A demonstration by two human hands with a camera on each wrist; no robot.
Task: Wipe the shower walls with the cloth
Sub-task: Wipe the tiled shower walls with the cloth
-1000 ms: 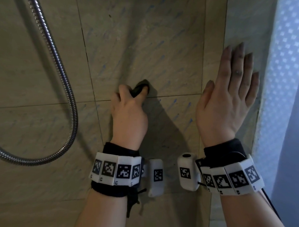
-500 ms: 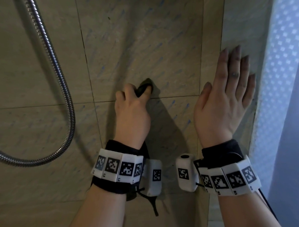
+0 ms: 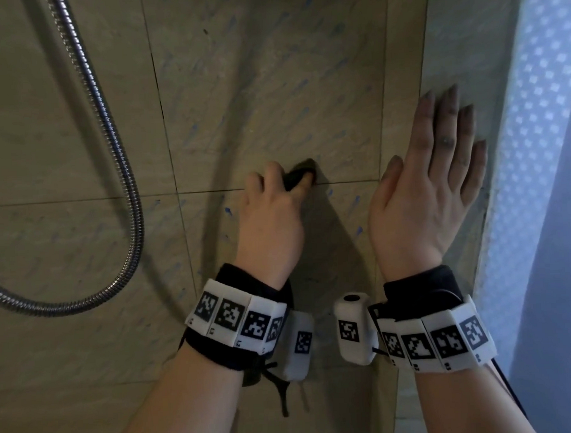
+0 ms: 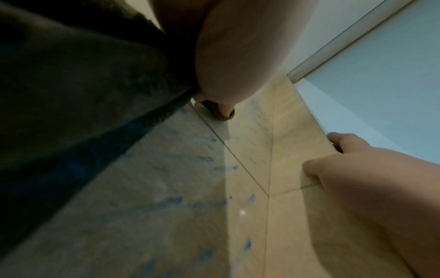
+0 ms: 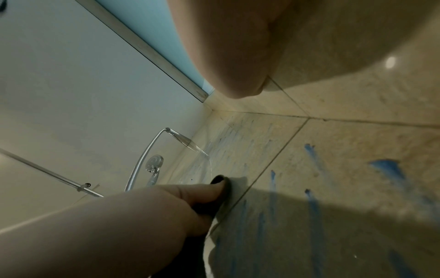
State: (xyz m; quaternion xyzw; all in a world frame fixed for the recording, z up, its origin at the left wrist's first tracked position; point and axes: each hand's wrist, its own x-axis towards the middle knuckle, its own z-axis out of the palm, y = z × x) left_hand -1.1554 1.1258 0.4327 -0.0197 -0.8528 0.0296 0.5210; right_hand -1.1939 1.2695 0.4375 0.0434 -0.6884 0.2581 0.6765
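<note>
Cloth [image 3: 300, 178]: a small dark wad, bunched in your left hand [image 3: 271, 217], whose grip is clenched round it with thumb and fingers curled; only its top edge shows past the fingertips. It is pressed against the shower wall [image 3: 272, 86] right on the horizontal grout line. The right wrist view confirms this: the cloth [image 5: 220, 181] sits under the thumb, touching the tile.

Your right hand [image 3: 430, 190] grasps nothing. Its grip is released, fingers straight and flat on the narrow tile strip at the corner, at 3 o'clock from the cloth and just beside it.

Blue streaks [image 3: 358, 231] mark the wall. From the cloth they lie mainly at 5 o'clock, between your two wrists, with fainter ones at 12 to 1 o'clock above. Their long axis runs steeply, tilted slightly from vertical.

Judgement: the left hand is the nearer one and already carries the cloth. The next stroke probably goes down towards 5 o'clock, along the streaks. The shower hose [image 3: 126, 190] hangs well apart at 9 o'clock.
</note>
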